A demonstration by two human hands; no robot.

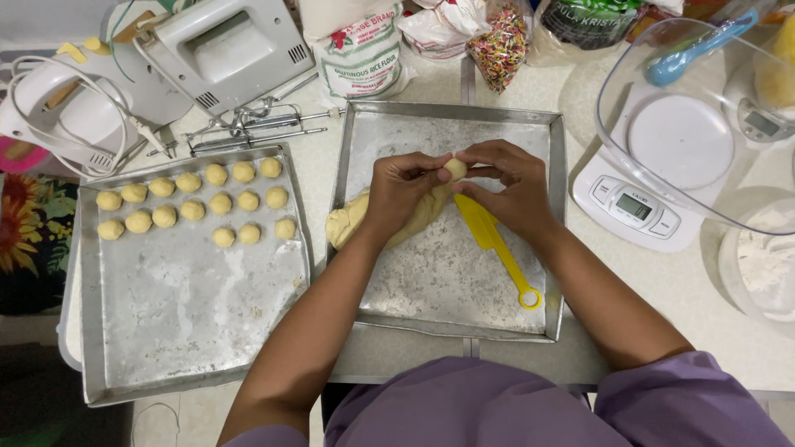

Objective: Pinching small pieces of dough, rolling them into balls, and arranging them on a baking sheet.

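Pinching a small dough piece (455,169) between both sets of fingers, you hold it just above the middle tray (556,248), with your left hand (403,189) and right hand (505,184) meeting fingertip to fingertip around it. Both hands are closed on that piece; none of the fingers are spread free.

The piece looks as if it may be joined to the big dough lump (389,219) lying under your left hand, though your fingers hide the join, so I cannot be sure. If it is joined, a slow pull could stretch a tail and leave you with a ragged, uneven ball, unlike the dough balls (192,207) set in rows on the left tray (190,331).

Squeeze too hard and the soft piece will flatten or smear onto your fingertips.

Mind the yellow plastic scraper (490,240) lying just beside your right hand on the middle tray: a careless wrist could knock it into the lump or flick it off the tray.

Reaching across to the left tray, your forearm passes over the lump and could drag it. The mixer beaters (257,128) sit on the worktop (323,174) near that tray's far edge, so a nudge there could rattle them into the rows.
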